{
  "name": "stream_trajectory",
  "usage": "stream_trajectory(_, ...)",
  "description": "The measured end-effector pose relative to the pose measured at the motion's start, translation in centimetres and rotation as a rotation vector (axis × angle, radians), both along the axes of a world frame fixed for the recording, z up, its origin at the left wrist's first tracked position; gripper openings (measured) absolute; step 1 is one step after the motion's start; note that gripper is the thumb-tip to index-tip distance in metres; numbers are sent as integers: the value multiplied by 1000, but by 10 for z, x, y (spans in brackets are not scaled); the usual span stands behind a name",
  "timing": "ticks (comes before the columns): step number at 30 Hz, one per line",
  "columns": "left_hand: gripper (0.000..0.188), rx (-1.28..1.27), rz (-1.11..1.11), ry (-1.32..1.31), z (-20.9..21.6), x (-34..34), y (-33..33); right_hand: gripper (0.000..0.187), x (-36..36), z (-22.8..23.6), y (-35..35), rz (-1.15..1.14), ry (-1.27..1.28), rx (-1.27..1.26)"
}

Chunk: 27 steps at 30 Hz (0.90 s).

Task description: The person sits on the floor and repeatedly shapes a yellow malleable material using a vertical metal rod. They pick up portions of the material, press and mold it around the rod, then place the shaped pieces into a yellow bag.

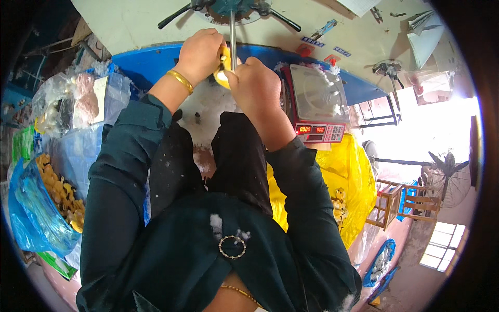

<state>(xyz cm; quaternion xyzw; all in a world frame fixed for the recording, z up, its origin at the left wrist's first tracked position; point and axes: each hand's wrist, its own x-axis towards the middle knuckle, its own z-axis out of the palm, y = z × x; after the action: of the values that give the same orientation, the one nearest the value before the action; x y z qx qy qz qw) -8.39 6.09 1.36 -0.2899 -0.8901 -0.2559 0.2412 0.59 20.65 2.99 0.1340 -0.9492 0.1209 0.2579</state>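
Near a pale, flat worktop (140, 28), the left hand (200, 54) and right hand (258, 86), fingers curled, grip 1 small yellow piece (222, 77) between them, beside a slim silver metal rod (233, 36).

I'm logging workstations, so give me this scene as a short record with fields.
Left hand: gripping the yellow item
Right hand: gripping the same item
Metal tube: meets the item; whether inserted, unclear
Right side: red scale, yellow bag
Left side: blue bag holding yellow-brown pieces
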Motion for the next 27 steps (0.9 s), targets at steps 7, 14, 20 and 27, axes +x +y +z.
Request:
stream_trajectory(7, 11, 29, -295, -119, 22, 35, -17, 24, 14, 4, 54, 113, -74, -257)
stream_trajectory(14, 14, -59, -43, -6, 33, 59, 3, 14, 1, -3, 63, 70, -119, -384)
stream_trajectory(20, 15, -17, -38, 70, 18, 26, 8, 17, 10, -5, 25, 70, 137, -171)
stream_trajectory(27, 21, 175, 115, -344, 42, 7, -3, 22, 4, -1, 5, -68, -6, -158)
